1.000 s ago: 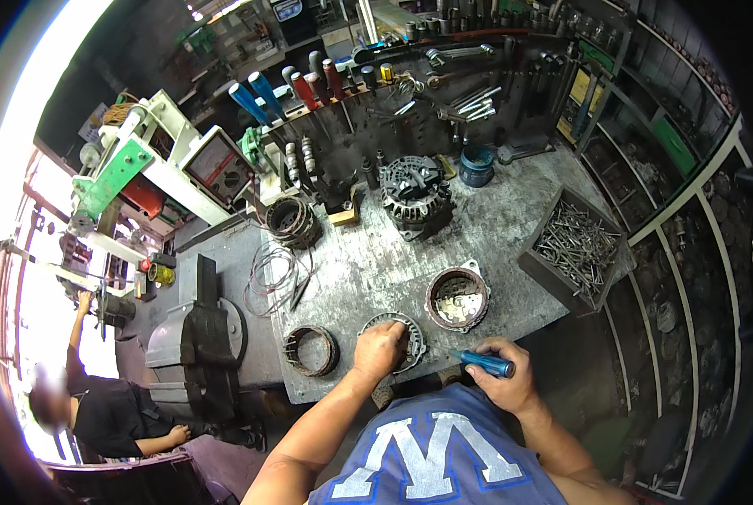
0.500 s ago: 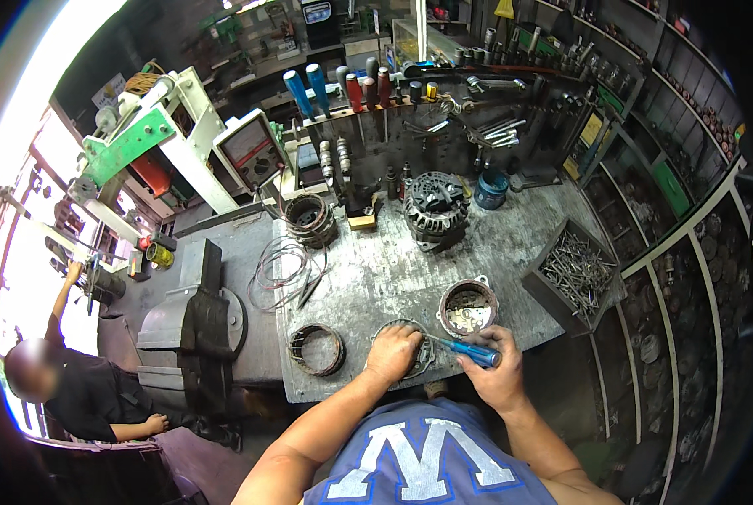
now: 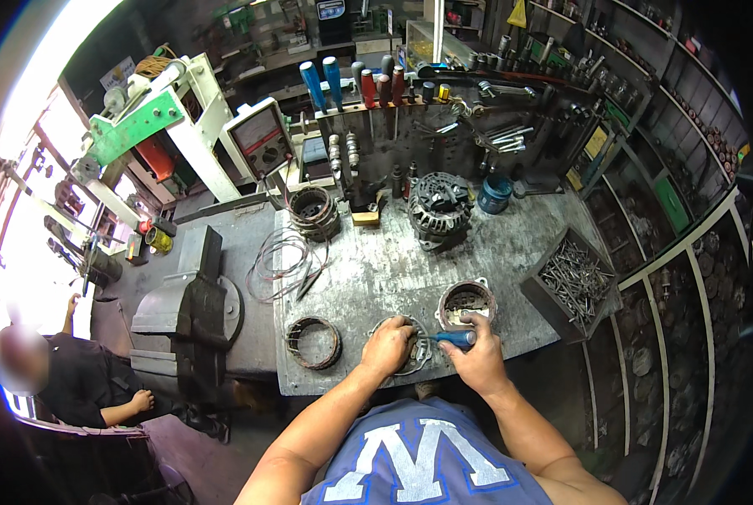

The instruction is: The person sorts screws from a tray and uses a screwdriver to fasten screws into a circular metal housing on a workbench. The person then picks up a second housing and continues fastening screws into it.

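My right hand is wrapped round the blue handle of a screwdriver, whose shaft points left toward my left hand. My left hand grips a round metal alternator end housing lying near the bench's front edge; its fingers cover part of the piece. The screwdriver's tip is at this housing, but exactly what it touches is hidden. Just beyond my right hand stands a deeper round housing. To the left of my left hand lies a dark stator ring.
An alternator, a blue tin and a wound stator stand farther back. Thin test leads lie coiled on the left. A bolt-filled box sits right. Left are a vise and another person.
My right hand has moved left with the screwdriver, bringing it closer to my left hand. My left hand stays on the housing. The other person has shifted, and the view has turned slightly.
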The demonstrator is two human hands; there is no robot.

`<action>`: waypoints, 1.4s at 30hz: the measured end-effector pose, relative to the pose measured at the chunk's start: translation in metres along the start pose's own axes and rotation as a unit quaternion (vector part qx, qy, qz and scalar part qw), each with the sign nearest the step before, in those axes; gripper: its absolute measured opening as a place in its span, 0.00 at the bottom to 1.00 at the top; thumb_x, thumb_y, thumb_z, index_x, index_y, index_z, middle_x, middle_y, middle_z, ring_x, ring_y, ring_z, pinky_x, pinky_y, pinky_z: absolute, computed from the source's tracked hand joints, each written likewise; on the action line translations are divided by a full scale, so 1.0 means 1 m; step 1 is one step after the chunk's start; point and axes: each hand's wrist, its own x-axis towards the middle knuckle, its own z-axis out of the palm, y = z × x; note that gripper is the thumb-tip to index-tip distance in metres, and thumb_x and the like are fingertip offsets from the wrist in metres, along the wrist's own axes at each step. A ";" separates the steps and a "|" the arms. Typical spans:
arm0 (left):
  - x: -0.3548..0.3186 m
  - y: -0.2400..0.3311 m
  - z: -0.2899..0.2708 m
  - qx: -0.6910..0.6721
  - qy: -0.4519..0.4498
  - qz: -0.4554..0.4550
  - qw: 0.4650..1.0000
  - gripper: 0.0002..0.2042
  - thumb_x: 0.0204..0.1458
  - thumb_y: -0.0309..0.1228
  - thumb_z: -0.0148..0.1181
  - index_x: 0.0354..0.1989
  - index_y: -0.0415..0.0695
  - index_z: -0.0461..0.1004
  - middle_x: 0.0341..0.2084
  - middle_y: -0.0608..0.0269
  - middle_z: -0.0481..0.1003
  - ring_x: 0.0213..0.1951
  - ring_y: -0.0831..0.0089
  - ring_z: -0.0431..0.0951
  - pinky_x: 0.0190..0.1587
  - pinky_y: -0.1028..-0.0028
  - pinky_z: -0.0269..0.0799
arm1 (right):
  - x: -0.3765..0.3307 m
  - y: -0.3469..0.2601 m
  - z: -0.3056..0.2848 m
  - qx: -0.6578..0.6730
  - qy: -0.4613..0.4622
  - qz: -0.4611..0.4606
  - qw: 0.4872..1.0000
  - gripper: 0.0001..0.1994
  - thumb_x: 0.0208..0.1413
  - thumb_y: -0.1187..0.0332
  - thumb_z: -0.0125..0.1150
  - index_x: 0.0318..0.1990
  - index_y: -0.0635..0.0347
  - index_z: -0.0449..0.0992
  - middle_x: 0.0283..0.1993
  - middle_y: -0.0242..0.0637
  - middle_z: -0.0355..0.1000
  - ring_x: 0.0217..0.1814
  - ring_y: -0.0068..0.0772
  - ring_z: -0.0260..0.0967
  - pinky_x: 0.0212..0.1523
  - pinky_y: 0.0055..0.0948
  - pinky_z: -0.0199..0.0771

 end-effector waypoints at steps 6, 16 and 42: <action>0.001 -0.004 0.005 0.002 0.002 0.006 1.000 0.11 0.61 0.33 0.69 0.49 0.43 0.88 0.49 0.52 0.84 0.56 0.49 0.83 0.61 0.55 0.80 | 0.010 0.000 0.005 -0.031 -0.023 -0.013 0.999 0.28 0.56 0.70 0.85 0.60 0.61 0.73 0.47 0.54 0.85 0.48 0.58 0.88 0.48 0.47 0.87; -0.002 -0.007 0.011 0.020 0.024 0.030 0.999 0.12 0.58 0.28 0.62 0.45 0.44 0.90 0.45 0.55 0.84 0.55 0.53 0.83 0.62 0.56 0.80 | 0.017 -0.016 0.004 -0.065 -0.028 0.005 0.997 0.25 0.53 0.74 0.84 0.55 0.63 0.76 0.43 0.51 0.86 0.46 0.52 0.88 0.50 0.45 0.85; -0.001 -0.009 0.015 0.036 0.021 0.034 0.999 0.11 0.58 0.31 0.65 0.47 0.44 0.86 0.49 0.56 0.82 0.57 0.52 0.83 0.62 0.54 0.78 | 0.063 -0.090 -0.022 -0.302 -0.251 -0.108 0.913 0.14 0.55 0.68 0.82 0.46 0.62 0.84 0.43 0.54 0.82 0.49 0.63 0.83 0.48 0.53 0.84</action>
